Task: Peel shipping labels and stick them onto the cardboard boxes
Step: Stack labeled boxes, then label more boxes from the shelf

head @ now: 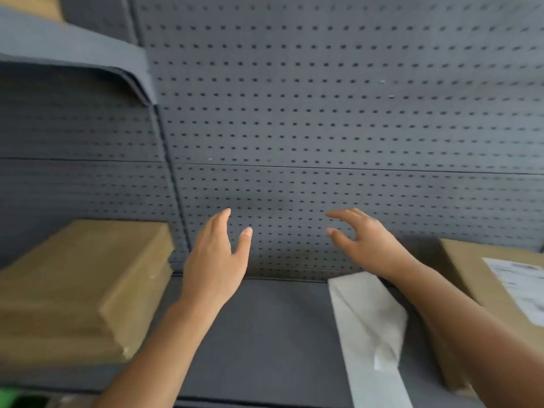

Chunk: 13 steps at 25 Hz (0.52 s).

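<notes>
Cardboard boxes, left stack point(73, 290): biggest item, on the dark shelf point(279, 334) at frame left, against the pegboard point(323, 113). Looks like flat boxes piled up; too blurred to count them. No label visible on the top face. My read is stiff corrugated board, light if empty, and a flat top that will take pressing. Grab by opposite side edges to shift it.

Right box point(471, 278): at frame right, partly behind the right forearm. It already carries a printed label point(521, 287) on its top face, so it's probably done.

White sheet point(368, 319): lies on the shelf between the two box groups, just beside the right box. Likely label stock or spent backing, can't tell which. Its near end has a lifted or folded flap. Expect it to be thin, floppy and slick on the liner side, with adhesive that grabs on itself. Start at a corner with a fingertip pinch, peel at a low angle and keep the sticky face off the fingers.

Left hand point(216, 260): raised in front of the pegboard, fingers straight, thumb spread, holding nothing.

Right hand point(365, 242): also raised, fingers loosely curved, empty, above the far end of the sheet and not touching it.
</notes>
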{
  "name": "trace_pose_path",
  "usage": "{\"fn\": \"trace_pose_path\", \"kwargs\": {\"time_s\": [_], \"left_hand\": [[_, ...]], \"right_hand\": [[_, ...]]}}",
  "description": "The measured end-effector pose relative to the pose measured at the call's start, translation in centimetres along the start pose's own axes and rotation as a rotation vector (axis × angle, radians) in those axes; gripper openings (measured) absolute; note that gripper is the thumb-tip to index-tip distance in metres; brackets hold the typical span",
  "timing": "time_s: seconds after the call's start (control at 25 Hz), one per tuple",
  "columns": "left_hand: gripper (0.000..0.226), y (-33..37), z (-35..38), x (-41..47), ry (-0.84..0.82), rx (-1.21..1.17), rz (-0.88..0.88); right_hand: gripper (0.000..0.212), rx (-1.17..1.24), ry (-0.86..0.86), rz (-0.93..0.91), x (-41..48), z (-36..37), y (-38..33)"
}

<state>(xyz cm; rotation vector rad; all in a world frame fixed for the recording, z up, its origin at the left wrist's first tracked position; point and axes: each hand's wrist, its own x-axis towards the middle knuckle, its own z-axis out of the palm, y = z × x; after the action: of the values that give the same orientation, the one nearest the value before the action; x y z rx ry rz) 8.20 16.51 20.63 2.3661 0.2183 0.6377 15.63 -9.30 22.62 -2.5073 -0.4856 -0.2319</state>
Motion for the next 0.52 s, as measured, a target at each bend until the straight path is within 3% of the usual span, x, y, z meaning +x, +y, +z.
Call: {"fn": "trace_pose_path", "kwargs": {"time_s": [0.28,0.52], "left_hand": [[0.051,-11.0,-11.3,-0.5,0.155,0.238,-0.200],[0.050,-21.4,-18.6,-1.1,0.188,0.392,-0.434]], "right_hand": [[0.045,0.137,-0.176,-0.208,4.5,10.0,-12.3],[0.054,0.292,-0.321,-0.204,5.7,18.4,-20.8]]}}
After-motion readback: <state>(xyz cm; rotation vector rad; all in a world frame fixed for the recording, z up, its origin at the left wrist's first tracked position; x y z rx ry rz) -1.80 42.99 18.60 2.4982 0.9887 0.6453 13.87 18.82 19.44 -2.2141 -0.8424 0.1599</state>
